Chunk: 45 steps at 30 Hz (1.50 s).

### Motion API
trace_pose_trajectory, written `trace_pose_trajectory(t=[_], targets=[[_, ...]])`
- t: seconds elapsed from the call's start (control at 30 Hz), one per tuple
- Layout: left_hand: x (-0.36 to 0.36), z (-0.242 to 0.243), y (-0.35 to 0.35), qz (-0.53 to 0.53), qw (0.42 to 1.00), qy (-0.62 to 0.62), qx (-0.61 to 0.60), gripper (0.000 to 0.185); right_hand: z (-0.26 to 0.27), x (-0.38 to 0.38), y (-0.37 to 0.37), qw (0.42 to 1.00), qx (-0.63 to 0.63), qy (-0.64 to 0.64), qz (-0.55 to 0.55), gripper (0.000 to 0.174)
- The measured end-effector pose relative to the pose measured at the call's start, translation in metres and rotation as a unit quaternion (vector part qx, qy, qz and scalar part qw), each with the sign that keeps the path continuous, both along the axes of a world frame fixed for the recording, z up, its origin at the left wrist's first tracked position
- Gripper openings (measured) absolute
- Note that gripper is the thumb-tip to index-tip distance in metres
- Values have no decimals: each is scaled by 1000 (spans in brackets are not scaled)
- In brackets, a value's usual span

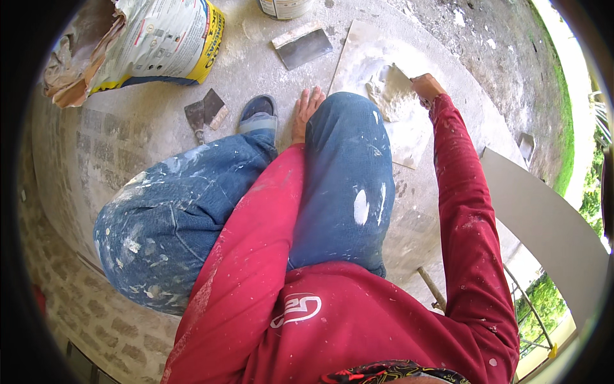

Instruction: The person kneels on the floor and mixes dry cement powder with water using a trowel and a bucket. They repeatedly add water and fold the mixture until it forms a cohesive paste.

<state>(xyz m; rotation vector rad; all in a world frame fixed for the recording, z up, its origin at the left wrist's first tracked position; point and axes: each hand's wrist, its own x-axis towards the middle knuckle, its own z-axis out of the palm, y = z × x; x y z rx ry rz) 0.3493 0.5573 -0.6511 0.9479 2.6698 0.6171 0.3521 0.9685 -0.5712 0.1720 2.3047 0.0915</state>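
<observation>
My right hand (428,89) is closed around the handle of a putty knife, mostly hidden by the fingers; its blade (405,82) lies in a heap of wet skim coat (386,98). That heap is on a flat, pale mixing board (349,62) smeared with the same compound. My left hand (306,108) rests on the floor beside my knee, fingers spread, next to the board's left edge; part of it is hidden by the knee. Above it lies a wide steel scraper blade (304,48) with a pale, crusted edge.
An opened skim coat bag (163,41) lies at the upper left. Two smaller putty knives (195,115) (214,106) are on the floor near my sandalled foot (259,113). A tub (285,7) stands at the top edge. A pale curved beam (537,211) and a pole (431,288) are on the right.
</observation>
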Motion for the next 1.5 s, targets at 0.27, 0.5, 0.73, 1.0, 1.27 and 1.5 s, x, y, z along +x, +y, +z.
trace_pose_trajectory(t=[0.27,0.5,0.73,1.0,1.27,1.5], targets=[[-2,1,1,-11,1000,-4,-26,59,51,13,-102,994,-33,36,-100,44],[1,3,2,1,1000,11,-11,58,83,23,-93,988,59,127,67,34],[-3,-1,0,-12,1000,-2,-1,58,51,46,-24,991,102,87,-11,50],[-1,-11,-3,-26,999,26,2,61,54,59,-2,948,-97,-127,-276,30],[0,-11,-3,-39,996,43,-71,62,106,121,-7,711,-334,-66,-615,33],[0,-18,-1,-67,986,78,-128,64,35,257,-35,525,-440,-20,-728,27]])
